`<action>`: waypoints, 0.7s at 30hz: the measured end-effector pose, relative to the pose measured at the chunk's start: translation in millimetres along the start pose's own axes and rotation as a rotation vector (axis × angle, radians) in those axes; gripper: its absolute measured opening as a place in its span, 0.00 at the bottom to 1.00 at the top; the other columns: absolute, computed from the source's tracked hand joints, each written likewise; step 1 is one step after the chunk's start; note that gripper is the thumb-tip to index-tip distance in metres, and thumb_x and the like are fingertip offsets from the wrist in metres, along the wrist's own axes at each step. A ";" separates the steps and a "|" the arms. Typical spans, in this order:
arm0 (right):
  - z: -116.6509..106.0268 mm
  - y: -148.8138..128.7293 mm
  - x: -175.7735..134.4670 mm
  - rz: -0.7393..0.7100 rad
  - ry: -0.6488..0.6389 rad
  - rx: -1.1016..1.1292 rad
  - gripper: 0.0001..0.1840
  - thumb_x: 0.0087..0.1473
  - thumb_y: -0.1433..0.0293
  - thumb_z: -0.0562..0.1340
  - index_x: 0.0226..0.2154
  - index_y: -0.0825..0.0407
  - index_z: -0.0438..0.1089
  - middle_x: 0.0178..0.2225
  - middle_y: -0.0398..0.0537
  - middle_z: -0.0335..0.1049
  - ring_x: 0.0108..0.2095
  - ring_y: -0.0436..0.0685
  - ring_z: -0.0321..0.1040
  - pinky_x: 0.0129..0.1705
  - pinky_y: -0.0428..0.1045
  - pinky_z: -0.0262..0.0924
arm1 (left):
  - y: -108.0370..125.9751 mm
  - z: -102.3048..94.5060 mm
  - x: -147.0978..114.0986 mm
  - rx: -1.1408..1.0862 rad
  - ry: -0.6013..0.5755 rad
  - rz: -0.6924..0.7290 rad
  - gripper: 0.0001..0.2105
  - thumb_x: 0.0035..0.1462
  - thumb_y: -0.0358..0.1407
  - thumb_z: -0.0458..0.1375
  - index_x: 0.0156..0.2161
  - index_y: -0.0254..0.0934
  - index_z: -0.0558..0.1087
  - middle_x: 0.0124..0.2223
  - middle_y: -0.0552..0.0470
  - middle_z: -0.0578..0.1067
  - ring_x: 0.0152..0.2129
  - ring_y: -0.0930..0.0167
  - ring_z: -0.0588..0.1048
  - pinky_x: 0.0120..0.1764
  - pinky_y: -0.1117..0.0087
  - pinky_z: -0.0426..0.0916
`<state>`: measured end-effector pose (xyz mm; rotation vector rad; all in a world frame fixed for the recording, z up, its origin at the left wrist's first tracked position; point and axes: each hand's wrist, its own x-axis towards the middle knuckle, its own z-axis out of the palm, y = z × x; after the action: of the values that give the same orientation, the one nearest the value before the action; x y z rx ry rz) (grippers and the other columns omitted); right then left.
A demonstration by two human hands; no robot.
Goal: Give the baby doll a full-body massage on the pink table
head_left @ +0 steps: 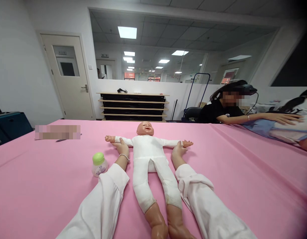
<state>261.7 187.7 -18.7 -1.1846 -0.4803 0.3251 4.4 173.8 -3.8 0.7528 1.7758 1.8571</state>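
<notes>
A baby doll [148, 149] with a white cloth body lies on its back, head away from me, legs toward me, arms stretched out to both sides. My left hand [122, 150] grips the doll's arm on the left near its wrist, thumb on top. On the other side, my right hand [178, 152] is closed round the doll's other forearm, just short of its small hand. The undersides of both my hands are partly hidden. Left of my left wrist stands a small jar [99, 166] with a green lid.
A pink cloth [233, 172] covers the table. A blurred-out flat item [57, 132] lies at the far left. At the right, a person [225, 106] in a head-worn device reaches over another figure on the table. Behind are a shelf [134, 101] and a folded trolley [196, 94].
</notes>
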 end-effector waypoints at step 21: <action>3.3 -30.5 -39.8 -0.927 -0.762 -0.515 0.22 0.52 0.74 0.51 0.49 0.45 0.65 0.53 0.50 0.58 0.52 0.61 0.55 0.53 0.60 0.50 | 5.2 -0.6 -16.6 0.567 -0.471 0.929 0.26 0.55 0.25 0.45 0.57 0.51 0.56 0.60 0.46 0.55 0.52 0.59 0.59 0.49 0.54 0.57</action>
<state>225.7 160.5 3.4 -1.1621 -1.7812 -0.1934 16.6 162.0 0.1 2.3151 1.7507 1.3727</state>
